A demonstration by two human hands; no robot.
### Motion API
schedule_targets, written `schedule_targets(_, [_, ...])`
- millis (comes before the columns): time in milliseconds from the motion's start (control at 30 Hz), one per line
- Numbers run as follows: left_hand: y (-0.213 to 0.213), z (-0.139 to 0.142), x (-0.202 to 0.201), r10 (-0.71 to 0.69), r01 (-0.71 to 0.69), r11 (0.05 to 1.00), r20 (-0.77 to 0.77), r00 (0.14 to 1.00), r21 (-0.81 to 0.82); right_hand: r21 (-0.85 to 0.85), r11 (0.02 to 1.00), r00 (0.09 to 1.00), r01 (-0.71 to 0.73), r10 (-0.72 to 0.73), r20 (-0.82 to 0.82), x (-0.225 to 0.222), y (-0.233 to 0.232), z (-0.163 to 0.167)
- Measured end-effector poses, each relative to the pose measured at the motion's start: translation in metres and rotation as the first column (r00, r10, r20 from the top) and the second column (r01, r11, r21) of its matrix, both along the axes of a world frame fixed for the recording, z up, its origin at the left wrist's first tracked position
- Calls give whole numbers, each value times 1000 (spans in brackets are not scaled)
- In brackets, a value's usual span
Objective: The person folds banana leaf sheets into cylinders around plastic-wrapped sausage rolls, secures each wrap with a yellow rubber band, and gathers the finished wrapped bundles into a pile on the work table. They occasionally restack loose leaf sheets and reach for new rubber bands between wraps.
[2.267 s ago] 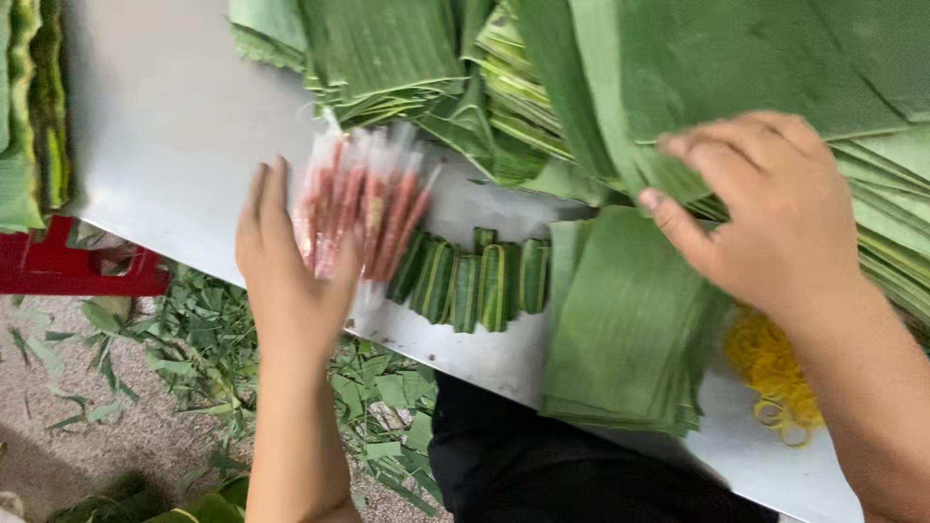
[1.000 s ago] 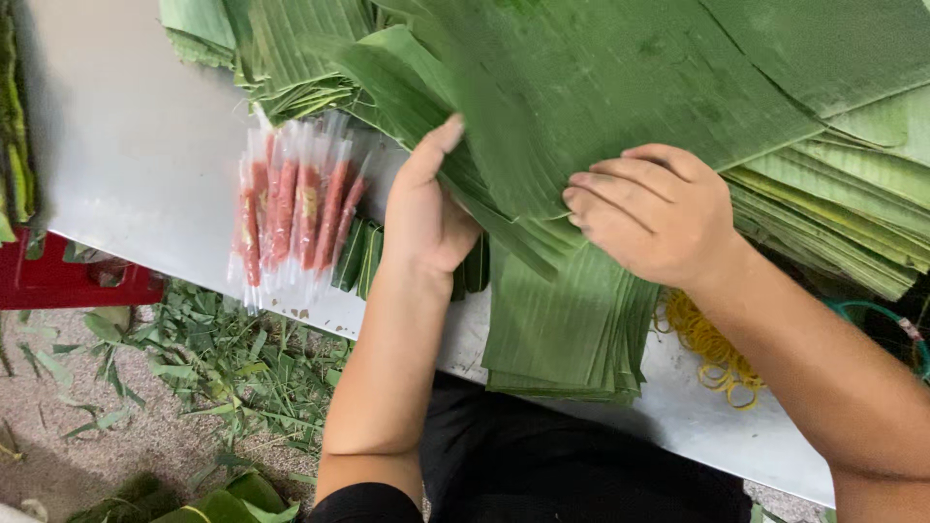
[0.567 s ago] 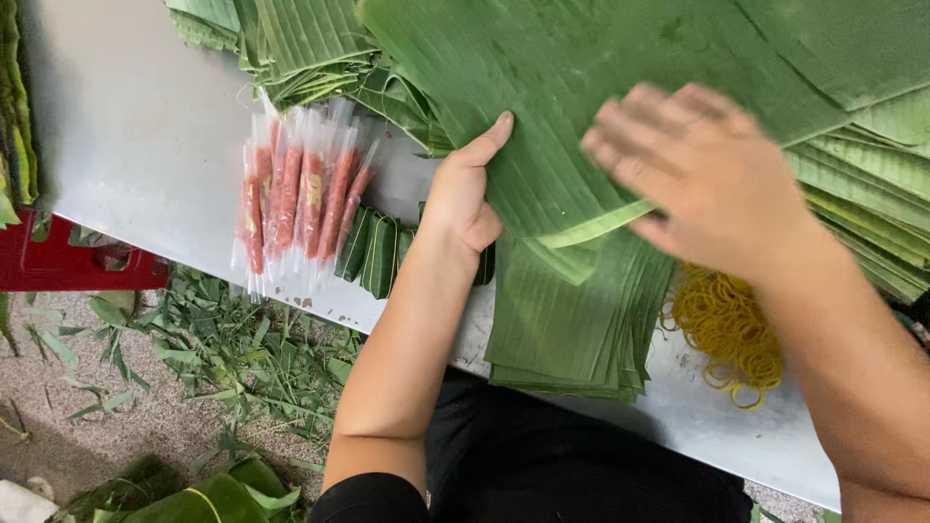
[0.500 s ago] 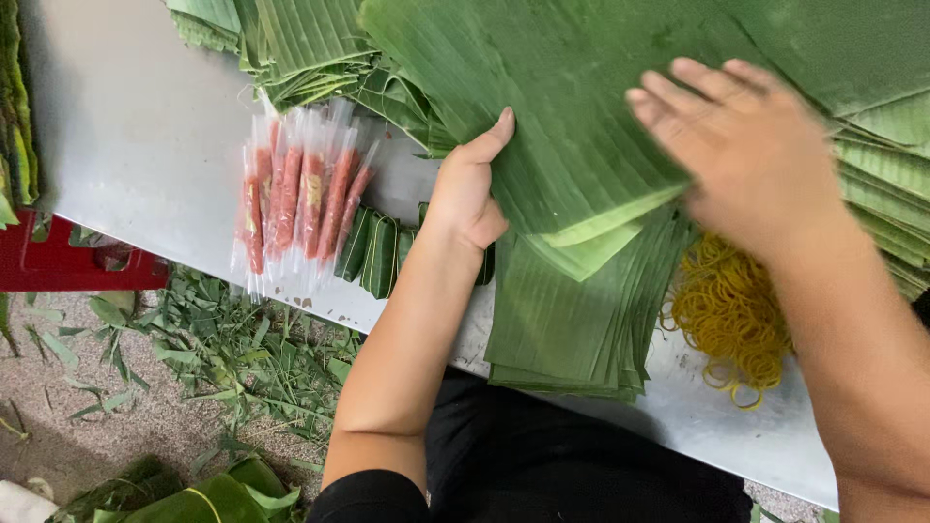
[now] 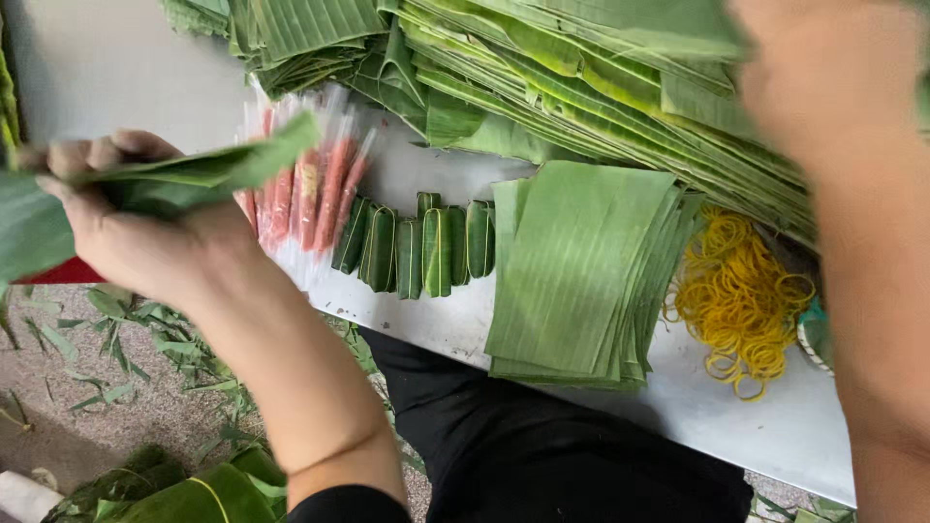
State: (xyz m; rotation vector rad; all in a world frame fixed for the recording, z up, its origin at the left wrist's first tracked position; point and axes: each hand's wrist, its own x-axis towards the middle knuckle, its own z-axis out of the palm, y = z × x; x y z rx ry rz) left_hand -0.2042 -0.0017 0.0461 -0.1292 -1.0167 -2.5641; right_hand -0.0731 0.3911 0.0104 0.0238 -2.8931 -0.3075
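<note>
In the head view, the left hand [image 5: 131, 228] was raised at the left side, out past the bench [image 5: 116, 77] edge and above the leaf scraps [image 5: 145, 339] on the floor. Its fingers were curled shut around a large green leaf [image 5: 208, 169], which ran across the hand from the left border to a tip lying over the packets. The leaf sat in the grip, pressed between the thumb and the folded fingers.

The right hand [image 5: 833, 87] was blurred at the upper right, above the big heap of long leaves [image 5: 581, 77]; whether it was spread or clenched could not be told, and it touched nothing that showed.

On the bench, clear packets of red sticks [image 5: 310, 194] lay just beside the left hand. Next to them stood a row of small rolled leaf bundles [image 5: 417, 247], then a neat stack of cut leaf squares [image 5: 576, 276], with a pile of yellow rubber bands [image 5: 741, 300] near the right forearm.
</note>
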Motion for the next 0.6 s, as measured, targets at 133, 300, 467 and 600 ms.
schedule_targets(133, [-2,-42,78,-141,311,936,631,763,-167,129,962,954,-241,259,-148,15,-40,-11])
schedule_targets(300, [72,-86,139,-864,993,-25,498,-80,116,-961,-142,946,236,261,193,81,-85,-19])
schedule_targets(467, [96,-127,161,-781,736,399,624,-40,547,-614,601,811,-512,573,-115,115,-104,-20])
schedule_targets(600, [88,-150,175,-763,958,231,643,70,171,-866,263,824,-426,509,-250,128,-96,-13])
